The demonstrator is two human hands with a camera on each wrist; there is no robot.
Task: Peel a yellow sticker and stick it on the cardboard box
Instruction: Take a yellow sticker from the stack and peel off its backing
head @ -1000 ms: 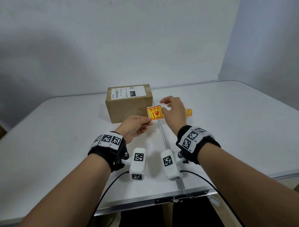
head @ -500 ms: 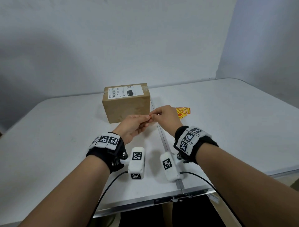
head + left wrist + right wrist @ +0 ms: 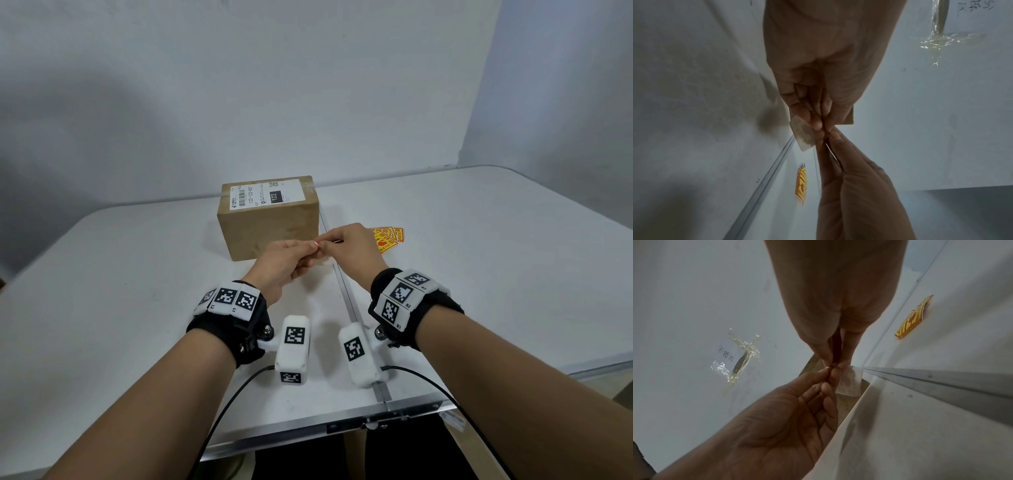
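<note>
Above a white worktop (image 3: 479,274), a person's left hand (image 3: 284,263) and right hand (image 3: 352,250) meet fingertip to fingertip, both pinching one yellow sticker (image 3: 803,134) held edge-on between them, its pale backing showing in the wrist views. The cardboard box (image 3: 267,219), shipping label on top, stands just beyond the hands. More yellow stickers (image 3: 388,238) lie on the worktop right of the right hand.

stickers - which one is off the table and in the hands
The sticker pinched between the left hand and right hand, in front of the cardboard box. The other yellow stickers lie on the table right of the hands.
</note>
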